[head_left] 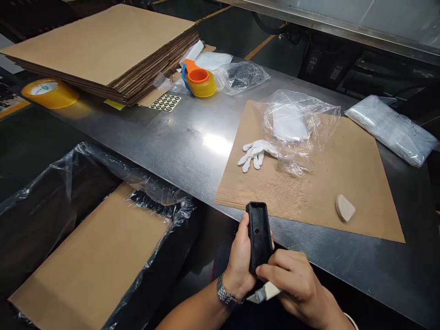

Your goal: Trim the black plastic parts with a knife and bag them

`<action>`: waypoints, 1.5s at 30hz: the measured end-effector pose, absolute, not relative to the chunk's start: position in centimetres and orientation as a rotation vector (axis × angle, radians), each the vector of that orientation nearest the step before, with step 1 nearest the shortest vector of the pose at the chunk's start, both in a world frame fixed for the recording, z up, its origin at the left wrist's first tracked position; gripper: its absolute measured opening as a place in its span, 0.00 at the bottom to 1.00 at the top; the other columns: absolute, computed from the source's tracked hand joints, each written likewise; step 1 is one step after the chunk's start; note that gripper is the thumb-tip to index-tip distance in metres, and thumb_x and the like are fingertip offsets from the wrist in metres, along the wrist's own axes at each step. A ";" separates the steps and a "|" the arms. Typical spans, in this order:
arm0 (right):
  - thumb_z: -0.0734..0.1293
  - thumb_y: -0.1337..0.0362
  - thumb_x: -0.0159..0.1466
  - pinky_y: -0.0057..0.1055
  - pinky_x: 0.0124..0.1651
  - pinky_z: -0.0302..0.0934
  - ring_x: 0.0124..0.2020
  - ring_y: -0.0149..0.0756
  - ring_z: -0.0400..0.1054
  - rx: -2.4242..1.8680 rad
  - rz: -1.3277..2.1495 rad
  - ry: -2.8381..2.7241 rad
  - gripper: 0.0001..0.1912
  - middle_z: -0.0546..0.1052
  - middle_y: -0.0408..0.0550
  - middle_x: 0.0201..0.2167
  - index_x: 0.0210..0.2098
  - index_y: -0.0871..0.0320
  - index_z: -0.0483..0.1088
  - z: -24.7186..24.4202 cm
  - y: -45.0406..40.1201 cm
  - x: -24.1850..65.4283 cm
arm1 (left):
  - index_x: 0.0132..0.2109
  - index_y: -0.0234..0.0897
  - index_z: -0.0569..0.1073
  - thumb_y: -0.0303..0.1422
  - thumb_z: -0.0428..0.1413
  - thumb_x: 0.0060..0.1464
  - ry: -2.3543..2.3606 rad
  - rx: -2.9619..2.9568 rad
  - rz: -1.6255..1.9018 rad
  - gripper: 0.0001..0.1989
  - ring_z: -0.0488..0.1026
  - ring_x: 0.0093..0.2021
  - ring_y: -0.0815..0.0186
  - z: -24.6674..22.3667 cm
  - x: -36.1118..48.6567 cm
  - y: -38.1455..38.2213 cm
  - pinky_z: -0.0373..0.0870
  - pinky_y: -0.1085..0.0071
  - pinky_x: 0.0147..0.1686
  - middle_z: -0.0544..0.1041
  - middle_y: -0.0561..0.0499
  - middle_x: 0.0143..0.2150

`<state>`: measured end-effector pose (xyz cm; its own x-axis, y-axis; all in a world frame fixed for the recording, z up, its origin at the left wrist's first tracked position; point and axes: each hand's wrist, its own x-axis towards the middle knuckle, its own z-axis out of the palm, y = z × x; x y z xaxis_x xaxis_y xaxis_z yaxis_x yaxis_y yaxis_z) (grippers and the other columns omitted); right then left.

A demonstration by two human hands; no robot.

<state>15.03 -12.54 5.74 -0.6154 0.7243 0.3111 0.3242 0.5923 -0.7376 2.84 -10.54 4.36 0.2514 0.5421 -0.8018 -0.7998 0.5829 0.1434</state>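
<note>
At lower centre, the left hand (238, 263) grips a black case (260, 240) lengthwise up the frame; the right hand (296, 282), clasping a knife (270, 291), touches its lower end.

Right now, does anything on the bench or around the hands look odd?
Yes: the knife in the right hand has its bare blade pointing towards the left wrist, which looks risky. A white glove lies on the cardboard sheet while both hands are bare.

I found no legible wording: markings on the sticker sheet (165, 103), the white label (44, 88) of the tape roll (57, 100) and the plastic packet (392, 129) were too small or unclear.
</note>
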 end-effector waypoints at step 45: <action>0.60 0.58 0.65 0.24 0.25 0.52 0.21 0.26 0.60 -1.191 1.034 -2.174 0.16 0.67 0.41 0.20 0.24 0.58 0.65 6.2 -12.2 16.5 | 0.23 0.32 0.69 0.41 0.45 0.58 0.826 -0.319 0.713 0.21 0.66 0.16 0.73 3.5 3.6 -11.2 0.61 0.77 0.19 0.70 0.52 0.18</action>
<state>16.46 -12.16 6.22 -0.5248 0.8506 0.0323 0.5120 0.3457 -0.7863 3.57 -11.18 3.46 0.4662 0.4510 -0.7611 -0.6872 0.7264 0.0095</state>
